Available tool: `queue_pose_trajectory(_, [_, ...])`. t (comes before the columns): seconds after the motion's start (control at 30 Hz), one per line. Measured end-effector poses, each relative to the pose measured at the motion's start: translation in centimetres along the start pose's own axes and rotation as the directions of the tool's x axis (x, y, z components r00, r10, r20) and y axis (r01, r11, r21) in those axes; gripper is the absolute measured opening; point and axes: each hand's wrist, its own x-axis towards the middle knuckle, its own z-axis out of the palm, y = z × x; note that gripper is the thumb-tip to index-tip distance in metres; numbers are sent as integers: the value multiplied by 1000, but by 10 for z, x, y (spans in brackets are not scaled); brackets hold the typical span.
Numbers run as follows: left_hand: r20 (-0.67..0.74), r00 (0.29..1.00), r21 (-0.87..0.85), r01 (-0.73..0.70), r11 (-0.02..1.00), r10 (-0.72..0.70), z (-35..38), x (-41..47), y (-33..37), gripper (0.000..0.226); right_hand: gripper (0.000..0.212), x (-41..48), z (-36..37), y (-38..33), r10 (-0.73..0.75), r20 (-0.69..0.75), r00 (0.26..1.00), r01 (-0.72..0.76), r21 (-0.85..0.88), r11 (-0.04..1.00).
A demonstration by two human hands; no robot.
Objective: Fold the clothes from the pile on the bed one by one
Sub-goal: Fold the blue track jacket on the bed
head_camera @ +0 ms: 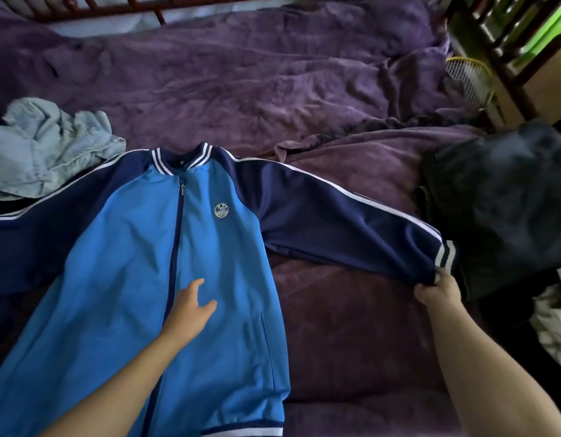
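Note:
A blue zip jacket (140, 279) with navy sleeves and white stripes lies face up, spread flat on the purple bedcover (273, 89). My left hand (191, 310) rests flat and open on its front, just right of the zipper. The jacket's right-side sleeve (351, 222) stretches out toward the right. My right hand (438, 290) pinches that sleeve near its striped cuff (446, 253). The other sleeve runs off the left edge. A crumpled light-blue garment (46, 146) lies at the left, beyond the jacket's shoulder.
A heap of dark clothes (500, 203) sits at the right, touching the cuff, with a white cloth (553, 326) below it. A wooden railing (115, 4) runs along the far edge. A racket (468, 77) and dark wooden furniture (509, 42) stand at the upper right.

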Motion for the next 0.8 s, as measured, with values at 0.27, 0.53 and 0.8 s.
queue_pose_trajectory(0.27, [-11, 987, -246, -161, 956, 163, -16, -25, 58, 19, 17, -122, 70, -11, -394, 257, 883, 373, 128, 919])
queue_pose_trajectory(0.53, [80, 922, -930, -68, 361, 379, -117, -69, 144, 66, 20, -289, 151, 43, -238, 949, 209, 777, -13, 629])
queue_pose_trajectory(0.8, [66, 926, -929, -79, 362, 371, -174, -79, 156, 17, 29, -307, 146, 89, 74, 990, 116, 810, -138, 570])
